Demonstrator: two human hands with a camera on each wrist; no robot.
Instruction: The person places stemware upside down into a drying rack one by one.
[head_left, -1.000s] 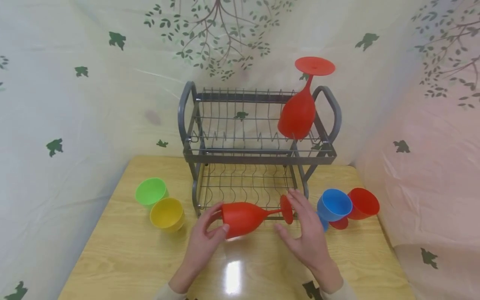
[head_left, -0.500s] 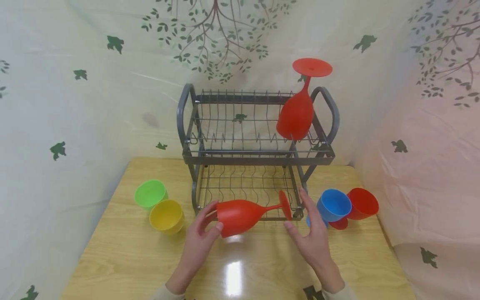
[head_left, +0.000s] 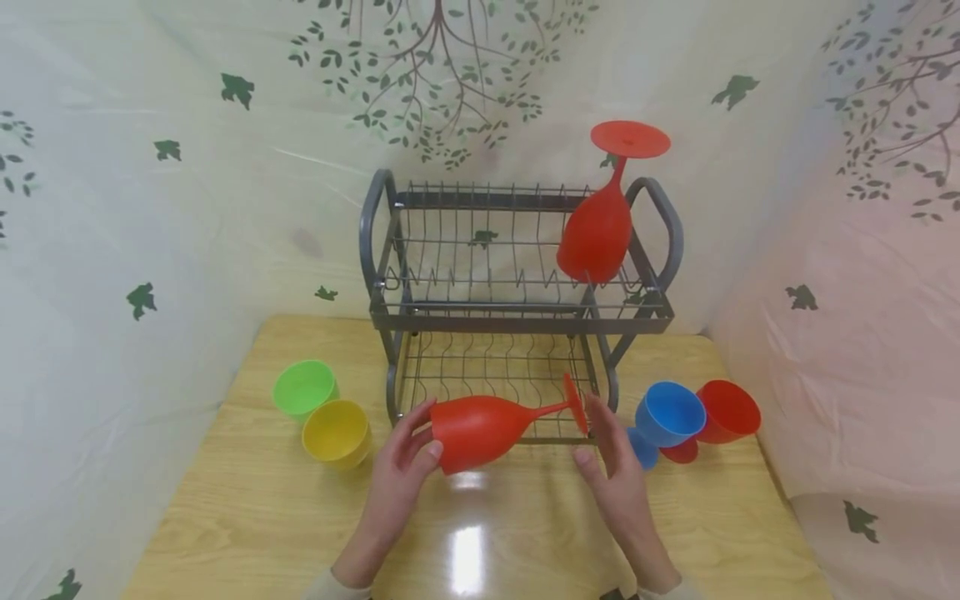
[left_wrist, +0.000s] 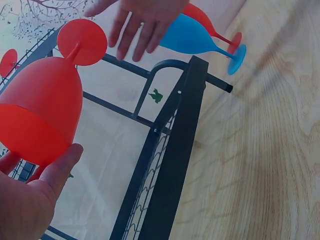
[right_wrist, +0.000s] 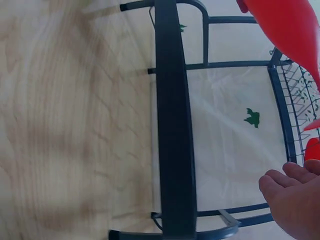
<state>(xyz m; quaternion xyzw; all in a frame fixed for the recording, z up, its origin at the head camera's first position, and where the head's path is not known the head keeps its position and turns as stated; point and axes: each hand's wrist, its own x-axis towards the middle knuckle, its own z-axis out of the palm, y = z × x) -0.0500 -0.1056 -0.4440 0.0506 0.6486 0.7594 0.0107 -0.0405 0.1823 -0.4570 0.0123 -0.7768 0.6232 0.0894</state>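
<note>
My left hand grips a red plastic wine goblet at its rim, thumb on the near side and fingers behind. The goblet lies sideways in the air before the dish rack, its foot pointing right and tipped slightly up. Beside that foot, my right hand is held with fingers extended and thumb apart, holding nothing. The left wrist view shows the thumb against the goblet's bowl. In the right wrist view the right hand appears palm up, below the goblet.
Another red goblet stands upside down on the rack's upper tier, at the right. A green cup and a yellow cup are left on the wooden table. Blue and red goblets stand at the right.
The held goblet has shifted slightly left, and its foot has risen. My right hand moved off to the right with fingers spread, then its fingers came back near the foot.
</note>
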